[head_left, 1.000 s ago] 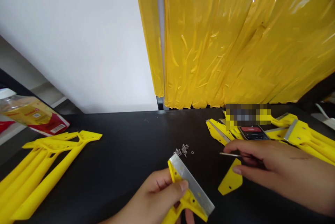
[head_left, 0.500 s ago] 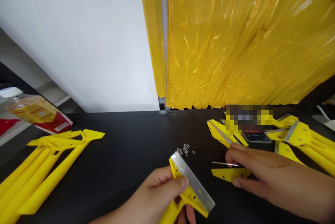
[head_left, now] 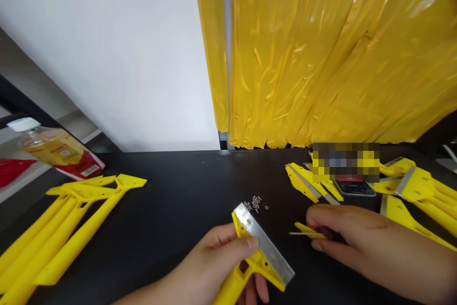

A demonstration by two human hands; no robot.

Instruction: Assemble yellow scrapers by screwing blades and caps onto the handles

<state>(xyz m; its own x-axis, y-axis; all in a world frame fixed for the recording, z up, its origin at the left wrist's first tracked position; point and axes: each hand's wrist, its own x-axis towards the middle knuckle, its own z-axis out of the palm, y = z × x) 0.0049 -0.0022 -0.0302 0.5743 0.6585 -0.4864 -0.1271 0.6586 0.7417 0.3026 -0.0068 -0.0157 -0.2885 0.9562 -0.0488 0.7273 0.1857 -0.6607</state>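
Note:
My left hand (head_left: pixel 228 260) grips a yellow scraper handle (head_left: pixel 230 288), the thumb pressing a metal blade (head_left: pixel 266 245) against its head. Small holes show in the yellow head and near the blade's upper end. My right hand (head_left: pixel 332 233) is closed on a small yellow plate (head_left: pixel 303 228), with a thin metal rod (head_left: pixel 298 233) also sticking out from its fingers to the left. Just beyond the blade, small screws (head_left: pixel 255 202) lie in a pile, a tiny ring (head_left: pixel 266 208) beside them.
Several yellow handles (head_left: pixel 96 219) lie at the left by a bottle (head_left: pixel 64 150). Yellow plates and blades (head_left: pixel 303 182), a dark device (head_left: pixel 355 188) and bladed scrapers (head_left: pixel 421 183) lie at the right. A yellow plastic sheet (head_left: pixel 303 57) hangs behind the black table (head_left: pixel 171 200).
My right hand has closed on the small yellow plate that lay on the table, and the plate is now tilted in its fingers. My left hand has barely moved.

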